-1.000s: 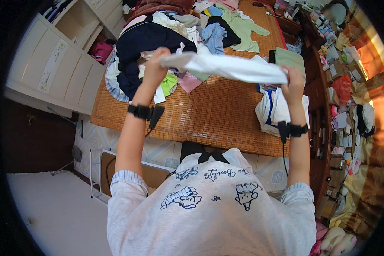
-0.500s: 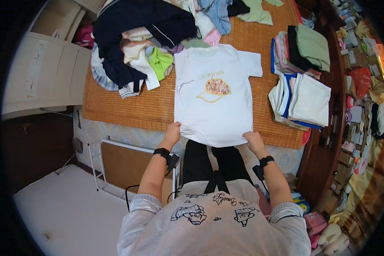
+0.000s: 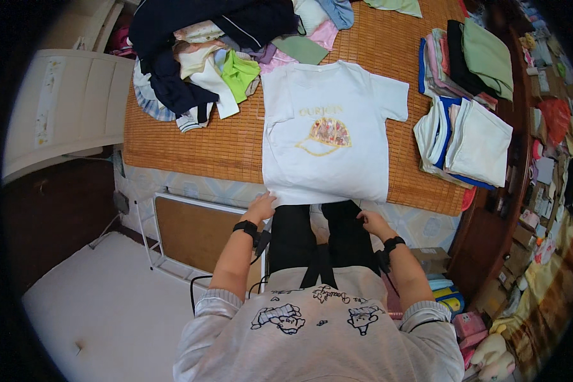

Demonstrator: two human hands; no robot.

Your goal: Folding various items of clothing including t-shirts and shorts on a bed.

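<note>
A white short-sleeved T-shirt (image 3: 337, 169) with a gold and multicoloured cap print lies spread on the woven bamboo mat (image 3: 191, 153). Its collar points away from me, and its hem hangs at the mat's near edge. At the hem's left corner, my left hand (image 3: 260, 207) is closed, pinching the cloth. My right hand (image 3: 375, 224) is off the shirt, just below the hem's right part and above my black trousers (image 3: 347, 239). Its fingers are loosely bent and slightly apart, with nothing seen in them. The shirt's left sleeve lies partly tucked against its body.
A heap of mixed clothes (image 3: 178, 95) covers the far left of the mat. On the right stand two folded piles, one topped by green cloth (image 3: 487, 57), one by white cloth (image 3: 481, 143). A folding table (image 3: 204, 235) leans below the mat's left edge. Crowded shelves (image 3: 547, 146) line the right.
My right hand has let go of the hem and drawn back from it. The hem has moved away from me and lies flatter. My left hand stays at its corner. The view has shifted slightly.
</note>
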